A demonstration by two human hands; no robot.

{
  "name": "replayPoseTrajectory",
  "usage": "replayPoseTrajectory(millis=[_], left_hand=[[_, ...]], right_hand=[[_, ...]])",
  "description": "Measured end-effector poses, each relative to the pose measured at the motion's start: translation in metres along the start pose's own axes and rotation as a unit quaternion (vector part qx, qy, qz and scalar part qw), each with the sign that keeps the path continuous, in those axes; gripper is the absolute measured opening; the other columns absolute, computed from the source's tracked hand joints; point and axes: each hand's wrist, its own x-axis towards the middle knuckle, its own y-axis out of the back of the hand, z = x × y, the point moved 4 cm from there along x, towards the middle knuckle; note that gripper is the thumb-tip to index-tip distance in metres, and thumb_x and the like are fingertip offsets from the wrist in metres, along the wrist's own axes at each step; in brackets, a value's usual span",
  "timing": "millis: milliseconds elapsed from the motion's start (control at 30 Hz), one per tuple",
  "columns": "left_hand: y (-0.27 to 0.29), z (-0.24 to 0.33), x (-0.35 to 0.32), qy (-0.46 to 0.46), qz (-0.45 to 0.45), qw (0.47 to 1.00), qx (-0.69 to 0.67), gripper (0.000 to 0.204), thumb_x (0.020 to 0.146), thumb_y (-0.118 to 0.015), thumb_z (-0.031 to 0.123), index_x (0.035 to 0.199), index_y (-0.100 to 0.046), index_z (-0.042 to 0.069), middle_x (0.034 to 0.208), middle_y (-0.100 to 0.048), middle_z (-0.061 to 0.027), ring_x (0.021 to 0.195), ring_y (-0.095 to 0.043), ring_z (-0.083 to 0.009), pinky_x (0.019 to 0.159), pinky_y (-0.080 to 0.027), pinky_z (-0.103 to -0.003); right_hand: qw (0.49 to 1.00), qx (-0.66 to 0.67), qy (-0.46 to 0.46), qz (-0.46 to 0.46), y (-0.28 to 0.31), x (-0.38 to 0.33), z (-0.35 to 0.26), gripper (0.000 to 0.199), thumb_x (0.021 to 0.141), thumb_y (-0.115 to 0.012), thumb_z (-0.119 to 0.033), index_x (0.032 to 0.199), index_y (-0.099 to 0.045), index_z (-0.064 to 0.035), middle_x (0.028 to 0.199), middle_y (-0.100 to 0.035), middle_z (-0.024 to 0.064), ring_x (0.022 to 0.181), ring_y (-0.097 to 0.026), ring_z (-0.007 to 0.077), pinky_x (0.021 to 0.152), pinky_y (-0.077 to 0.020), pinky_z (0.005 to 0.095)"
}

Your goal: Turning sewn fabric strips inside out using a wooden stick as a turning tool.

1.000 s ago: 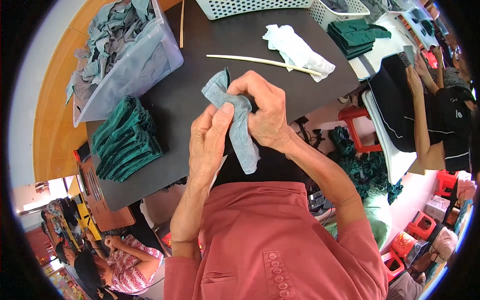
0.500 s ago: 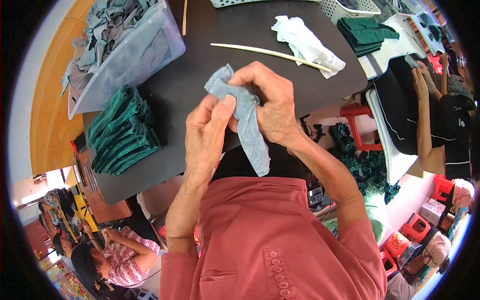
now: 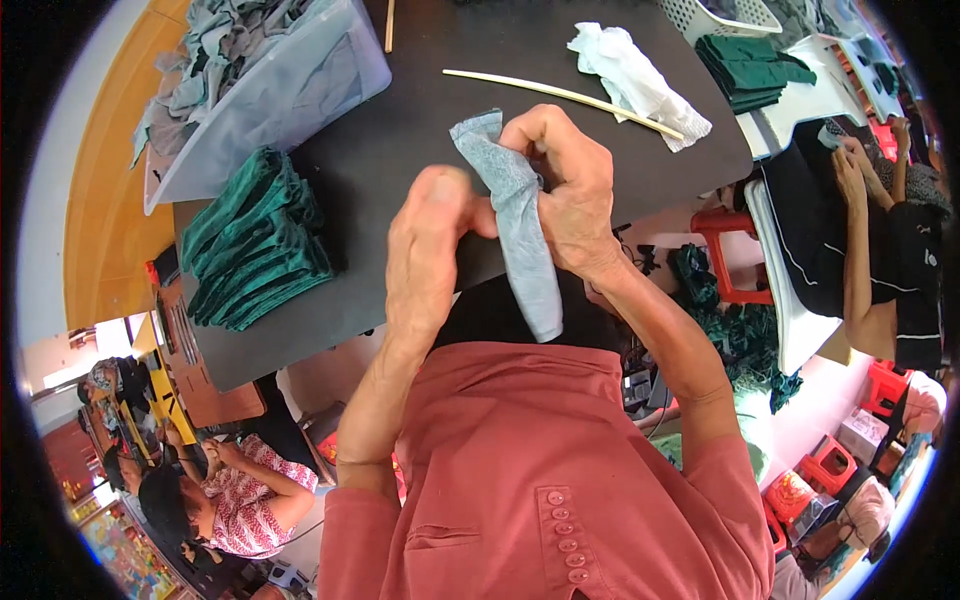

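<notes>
A narrow grey-blue fabric tube (image 3: 527, 260) hangs over the near table edge, its lower end loose in front of my top. My right hand (image 3: 572, 190) is closed around its upper part, fingers curled behind it. Close to the tube's left side is my left hand (image 3: 425, 250), its thumb raised off the cloth and blurred. One left fingertip reaches the tube's edge; the other left fingers are largely hidden. On the dark table (image 3: 385, 170) beyond lie a thin pale stick (image 3: 560, 93) and a crumpled white cloth piece (image 3: 640, 80), which the stick's right end overlaps.
A translucent bin (image 3: 290, 110) of grey cloth stands at the far left, with a dark green velvety stack (image 3: 255, 245) before it. Folded green cloth (image 3: 750, 70) and a white basket (image 3: 730, 18) are at the far right. Other people sit on both sides; a red stool (image 3: 730, 255) stands right.
My left thumb has lifted off the fabric tube, which now hangs straighter from my right hand. The surroundings have shifted slightly right and up in the view.
</notes>
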Motion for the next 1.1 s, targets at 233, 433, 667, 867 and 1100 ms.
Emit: replayPoseTrajectory(millis=[233,433,667,867,1100], left_hand=[[-0.017,0.012,0.004,-0.097,-0.025,0.99,0.103,0.029,0.095,-0.05,0.023,0.075,-0.054,0.002,0.062,-0.05,0.0007,0.059,-0.044,-0.0077,0.056,-0.037,-0.023],[-0.013,0.005,0.0,-0.03,0.026,0.999,-0.024,0.029,0.095,-0.047,0.027,0.082,-0.056,0.002,0.072,-0.053,0.0006,0.07,-0.049,-0.0073,0.068,-0.041,-0.023],[-0.008,0.0,0.013,-0.036,0.014,0.999,-0.036,0.029,0.094,-0.05,0.027,0.081,-0.057,0.002,0.069,-0.052,0.0021,0.066,-0.046,-0.0056,0.062,-0.038,-0.022],[-0.003,-0.014,0.004,-0.059,0.015,0.997,0.055,0.028,0.094,-0.052,0.024,0.078,-0.058,0.002,0.064,-0.052,0.0025,0.061,-0.045,-0.0054,0.056,-0.038,-0.022],[-0.01,0.001,-0.001,-0.089,0.02,0.996,-0.007,0.024,0.094,-0.051,0.02,0.079,-0.057,0.002,0.065,-0.053,0.0022,0.06,-0.044,-0.0052,0.055,-0.037,-0.022]], right_hand=[[0.999,-0.009,-0.041,0.015,0.002,0.001,0.003,0.027,0.067,-0.071,0.001,0.089,-0.055,-0.0019,0.073,-0.056,0.0045,0.063,-0.052,0.0117,0.058,-0.0446,0.025],[0.999,-0.007,-0.052,0.01,0.001,-0.002,0.003,0.023,0.069,-0.068,0.004,0.088,-0.056,-0.0015,0.074,-0.055,0.0044,0.066,-0.053,0.0122,0.06,-0.0448,0.0249],[0.997,-0.06,0.056,-0.001,-0.001,0.002,-0.012,0.031,0.066,-0.067,0.007,0.094,-0.056,-0.0006,0.081,-0.056,0.0079,0.069,-0.057,0.018,0.061,-0.0471,0.0273],[0.993,-0.087,0.061,-0.045,-0.002,0.0,-0.008,0.029,0.067,-0.069,0.003,0.093,-0.058,-0.0007,0.082,-0.059,0.009,0.072,-0.06,0.0173,0.062,-0.0478,0.0262],[0.992,0.048,-0.109,-0.038,0.0,-0.005,0.0,0.027,0.064,-0.072,0.001,0.086,-0.057,-0.001,0.073,-0.058,0.0065,0.067,-0.056,0.0113,0.059,-0.0455,0.0256]])
